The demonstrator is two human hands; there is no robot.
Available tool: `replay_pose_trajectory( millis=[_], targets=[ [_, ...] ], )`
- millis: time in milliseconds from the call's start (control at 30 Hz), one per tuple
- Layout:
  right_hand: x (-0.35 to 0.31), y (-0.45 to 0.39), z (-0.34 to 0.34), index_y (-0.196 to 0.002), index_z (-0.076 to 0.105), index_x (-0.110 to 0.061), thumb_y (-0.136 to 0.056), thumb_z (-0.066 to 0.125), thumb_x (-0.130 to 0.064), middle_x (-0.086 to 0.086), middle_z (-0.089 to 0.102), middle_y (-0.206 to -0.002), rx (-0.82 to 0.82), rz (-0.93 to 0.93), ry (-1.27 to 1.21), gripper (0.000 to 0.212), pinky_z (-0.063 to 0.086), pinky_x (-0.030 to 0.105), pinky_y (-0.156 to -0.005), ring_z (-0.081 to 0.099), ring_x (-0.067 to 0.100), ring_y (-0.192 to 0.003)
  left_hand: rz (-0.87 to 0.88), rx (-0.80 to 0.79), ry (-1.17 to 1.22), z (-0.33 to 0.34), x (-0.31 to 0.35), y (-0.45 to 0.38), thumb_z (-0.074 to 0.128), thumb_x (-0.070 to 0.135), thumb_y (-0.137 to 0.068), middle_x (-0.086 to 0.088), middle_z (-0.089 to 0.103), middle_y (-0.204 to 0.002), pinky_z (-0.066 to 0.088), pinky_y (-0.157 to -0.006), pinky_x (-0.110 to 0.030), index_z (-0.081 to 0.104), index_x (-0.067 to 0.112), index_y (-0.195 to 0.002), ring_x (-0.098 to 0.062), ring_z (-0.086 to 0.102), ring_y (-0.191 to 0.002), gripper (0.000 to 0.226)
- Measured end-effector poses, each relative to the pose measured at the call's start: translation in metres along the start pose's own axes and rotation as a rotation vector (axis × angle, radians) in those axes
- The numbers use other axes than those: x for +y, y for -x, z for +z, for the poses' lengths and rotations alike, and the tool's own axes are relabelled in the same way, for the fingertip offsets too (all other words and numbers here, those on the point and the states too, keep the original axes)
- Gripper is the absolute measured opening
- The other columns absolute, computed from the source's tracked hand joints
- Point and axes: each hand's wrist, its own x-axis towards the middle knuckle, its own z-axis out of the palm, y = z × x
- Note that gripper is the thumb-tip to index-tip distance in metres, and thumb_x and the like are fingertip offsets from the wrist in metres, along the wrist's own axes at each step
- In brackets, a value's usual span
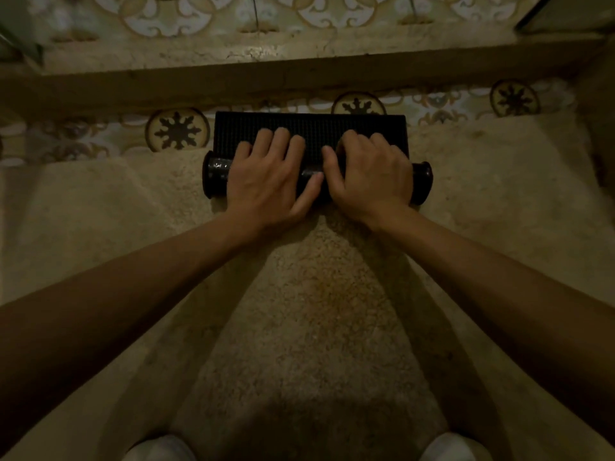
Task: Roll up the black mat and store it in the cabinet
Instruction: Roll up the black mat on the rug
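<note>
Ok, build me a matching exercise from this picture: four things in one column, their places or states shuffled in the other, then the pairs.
1. left hand
2. right hand
3. flat part of the black mat
4. patterned tiles

A. in a band on either side of the mat
B. fingers curled over the roll, toward its right end
C. unrolled, beyond the roll
D. fingers spread across the roll, toward its left end

Pairs: 1-D, 2-B, 3-C, 4-A

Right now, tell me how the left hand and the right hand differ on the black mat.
The left hand has fingers spread and fairly straight, tips on the flat part of the black mat; the right hand has fingers curled and bunched over the roll. The left hand's thumb stretches along the roll towards the right hand. Both rest on the roll, backs up, side by side.
</note>
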Motion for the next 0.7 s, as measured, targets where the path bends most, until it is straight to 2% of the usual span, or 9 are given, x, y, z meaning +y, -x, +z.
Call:
replay_pose_trajectory(
  millis=[133,200,333,433,567,700],
  targets=[
    [0.005,0.003,0.0,-0.104,0.059,-0.01,-0.103,0.04,-0.039,0.011,0.061,-0.095,0.062,-0.087,-0.006,0.035,0.038,0.041,-0.071,0.054,0.029,-0.084,0.008,0.047,0.04,0.001,-0.007,-0.019,0.034,0.047,-0.101,-0.01,0.055,-0.091,0.028,-0.062,-0.035,0.049,0.012,-0.096,-0.026,0.048,-0.081,0.038],
    [0.007,0.01,0.002,-0.106,0.06,-0.01,-0.104,0.04,-0.038,0.012,0.061,-0.1,0.078,-0.072,0.002,0.035,0.037,0.041,-0.073,0.054,0.03,-0.088,-0.018,0.066,0.061,0.003,-0.008,-0.023,0.035,0.047,-0.1,-0.007,0.056,-0.087,0.026,-0.059,-0.032,0.05,0.014,-0.091,-0.023,0.05,-0.078,0.037],
    [0.006,0.0,0.006,-0.102,0.061,-0.01,-0.104,0.035,-0.038,0.012,0.063,-0.097,0.064,-0.024,0.026,0.038,0.036,0.041,-0.069,0.055,0.03,-0.086,-0.095,0.02,0.092,0.0,-0.009,-0.035,0.035,0.052,-0.098,-0.003,0.056,-0.085,0.029,-0.055,-0.031,0.053,0.017,-0.09,-0.021,0.053,-0.079,0.041],
    [0.006,-0.016,0.005,-0.092,0.059,-0.011,-0.103,0.034,-0.034,0.009,0.061,-0.086,0.07,-0.008,-0.009,0.035,0.033,0.038,-0.062,0.053,0.028,-0.078,-0.115,0.024,0.115,0.0,-0.007,-0.031,0.035,0.053,-0.098,-0.009,0.053,-0.1,0.035,-0.062,-0.034,0.055,0.015,-0.094,-0.025,0.05,-0.089,0.044],
    [0.009,-0.023,0.007,-0.083,0.058,-0.012,-0.102,0.036,-0.031,0.005,0.057,-0.075,0.086,0.008,-0.055,0.035,0.028,0.034,-0.056,0.042,0.019,-0.067,-0.052,-0.003,0.026,0.004,-0.005,-0.004,0.045,0.066,-0.083,-0.017,0.05,-0.116,0.037,-0.088,-0.045,0.053,0.008,-0.119,-0.034,0.047,-0.101,0.069],
    [0.008,-0.031,0.007,-0.08,0.058,-0.014,-0.103,0.034,-0.034,0.001,0.054,-0.073,0.052,0.071,-0.073,0.039,0.028,0.032,-0.056,0.041,0.016,-0.067,0.004,-0.024,-0.022,0.002,-0.013,-0.016,0.05,0.07,-0.077,-0.017,0.052,-0.108,0.039,-0.08,-0.044,0.05,0.006,-0.11,-0.033,0.047,-0.094,0.072]
  ],
)
